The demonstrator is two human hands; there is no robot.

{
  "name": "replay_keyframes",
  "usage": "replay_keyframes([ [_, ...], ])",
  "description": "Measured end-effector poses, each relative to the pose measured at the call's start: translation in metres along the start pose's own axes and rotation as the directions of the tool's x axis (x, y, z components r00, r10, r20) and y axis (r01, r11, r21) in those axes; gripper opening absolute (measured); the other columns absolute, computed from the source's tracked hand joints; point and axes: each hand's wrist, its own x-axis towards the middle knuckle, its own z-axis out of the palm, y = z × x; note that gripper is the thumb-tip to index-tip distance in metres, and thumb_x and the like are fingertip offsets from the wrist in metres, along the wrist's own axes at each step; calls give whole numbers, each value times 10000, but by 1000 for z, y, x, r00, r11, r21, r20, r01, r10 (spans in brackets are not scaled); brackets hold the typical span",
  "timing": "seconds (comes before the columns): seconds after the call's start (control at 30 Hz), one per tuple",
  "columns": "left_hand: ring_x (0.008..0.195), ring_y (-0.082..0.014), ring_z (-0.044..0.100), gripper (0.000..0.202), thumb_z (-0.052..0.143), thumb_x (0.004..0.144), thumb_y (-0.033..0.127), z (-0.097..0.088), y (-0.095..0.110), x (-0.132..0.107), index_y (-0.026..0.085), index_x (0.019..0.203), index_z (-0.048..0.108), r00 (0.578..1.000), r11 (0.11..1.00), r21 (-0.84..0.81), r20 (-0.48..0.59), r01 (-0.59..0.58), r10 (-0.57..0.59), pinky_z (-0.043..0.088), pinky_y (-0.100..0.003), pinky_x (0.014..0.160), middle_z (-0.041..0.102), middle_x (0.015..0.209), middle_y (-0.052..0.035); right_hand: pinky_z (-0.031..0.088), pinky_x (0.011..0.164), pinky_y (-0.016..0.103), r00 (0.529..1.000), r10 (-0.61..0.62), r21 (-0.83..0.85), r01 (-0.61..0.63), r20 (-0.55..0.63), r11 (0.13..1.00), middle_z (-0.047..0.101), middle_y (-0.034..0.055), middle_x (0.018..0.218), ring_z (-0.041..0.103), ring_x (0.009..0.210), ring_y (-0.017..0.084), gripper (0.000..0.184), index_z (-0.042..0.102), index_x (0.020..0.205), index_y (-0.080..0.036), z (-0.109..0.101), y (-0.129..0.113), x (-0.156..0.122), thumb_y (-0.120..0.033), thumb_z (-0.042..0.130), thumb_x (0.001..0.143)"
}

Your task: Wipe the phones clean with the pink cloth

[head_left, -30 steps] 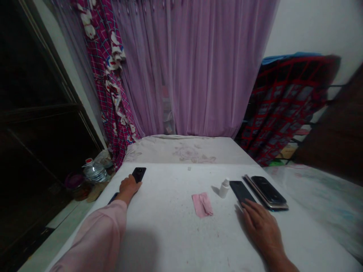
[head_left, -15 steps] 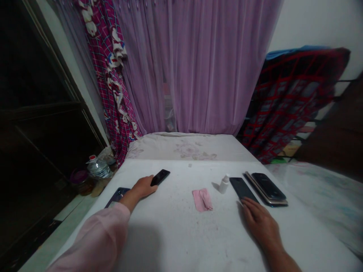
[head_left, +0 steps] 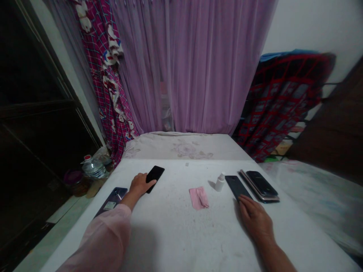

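My left hand (head_left: 139,185) rests on the near end of a black phone (head_left: 155,173) lying on the white table (head_left: 176,230), its fingers laid over the phone's edge. A purple phone (head_left: 112,197) lies just left of my left wrist. My right hand (head_left: 254,218) lies flat on the table, fingers stretched out, fingertips touching the near end of a dark phone (head_left: 237,187). A small white bottle (head_left: 219,182) and a folded pink cloth (head_left: 199,197) sit between my hands.
Two stacked phones (head_left: 259,184) lie to the right of the dark phone. A water bottle (head_left: 94,167) stands on the floor at the left. Purple curtains (head_left: 198,68) hang behind a covered surface (head_left: 184,145) beyond the table. A red checked blanket (head_left: 280,102) hangs at the right.
My left hand has slid the black phone rightward and turned it, uncovering the purple phone by my wrist. My right hand has stayed by the dark phone.
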Motion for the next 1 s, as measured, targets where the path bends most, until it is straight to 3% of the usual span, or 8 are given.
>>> replay_keyframes([
  [0.1, 1174, -378, 545, 687, 652, 774, 517, 21, 16, -8, 86, 1293, 523, 997, 999, 35, -66, 34, -31, 418, -427, 953, 573, 1261, -230, 571, 731, 345, 1000, 3, 10, -3, -15, 1000, 755, 99, 958, 696, 835, 224, 425, 749, 944, -190, -4, -4, 1, -425, 395, 943],
  [0.3, 1280, -349, 467, 584, 516, 899, 341, 44, 32, -32, 108, 1421, 398, 989, 997, 19, -131, -68, 70, 346, -473, 1054, 482, 1397, -214, 578, 744, 333, 999, -27, 123, 30, -24, 992, 755, 90, 907, 701, 829, 216, 361, 733, 983, -190, -13, -36, 1, -378, 426, 950],
  [0.4, 1316, -277, 449, 609, 557, 862, 309, 50, 37, -50, 187, 1436, 394, 967, 970, -9, -91, -241, 240, 324, -401, 1098, 492, 1429, -127, 572, 818, 338, 994, -24, 248, -3, 103, 969, 747, 93, 971, 695, 903, 215, 341, 723, 1034, -195, -11, -68, 3, -350, 431, 953],
  [0.47, 1323, -282, 443, 640, 578, 829, 296, 55, 43, -62, 167, 1432, 406, 916, 914, -68, -57, -400, 397, 318, -409, 1112, 493, 1431, -139, 553, 884, 356, 976, 1, 272, -61, 218, 960, 713, 104, 1113, 673, 1011, 227, 343, 690, 1134, -202, -8, -93, 8, -366, 455, 946],
  [0.63, 1305, -327, 459, 646, 565, 796, 268, 62, 56, -80, 172, 1421, 436, 841, 811, -223, -93, -540, 534, 337, -496, 1102, 511, 1412, -160, 546, 789, 389, 889, 132, 72, -181, 438, 981, 578, 178, 1307, 613, 1100, 310, 622, 535, 1350, -165, -2, -144, 32, -466, 647, 817],
  [0.73, 1324, -332, 448, 661, 575, 804, 304, 66, 53, -83, 151, 1430, 427, 838, 808, -226, -109, -544, 534, 294, -514, 1129, 501, 1425, -173, 510, 704, 320, 834, 82, 25, -114, 545, 993, 663, 115, 1121, 632, 976, 265, 332, 676, 1145, -237, 3, -153, 43, -325, 656, 825],
  [0.8, 1349, -354, 421, 700, 612, 799, 373, 70, 46, -86, 145, 1434, 423, 860, 838, -191, -132, -510, 493, 213, -548, 1158, 482, 1445, -185, 484, 680, 283, 838, 84, 33, -121, 540, 992, 687, 76, 984, 634, 900, 222, 178, 721, 981, -248, 7, -149, 46, -246, 581, 871],
  [1.0, 1365, -380, 404, 691, 657, 785, 470, 85, 31, -93, 142, 1372, 496, 906, 911, -127, -227, -392, 358, 119, -567, 1177, 502, 1429, -205, 491, 795, 335, 924, 250, 100, -289, 289, 952, 669, 94, 1026, 611, 951, 228, 248, 673, 966, -182, 19, -130, 43, -273, 447, 916],
])
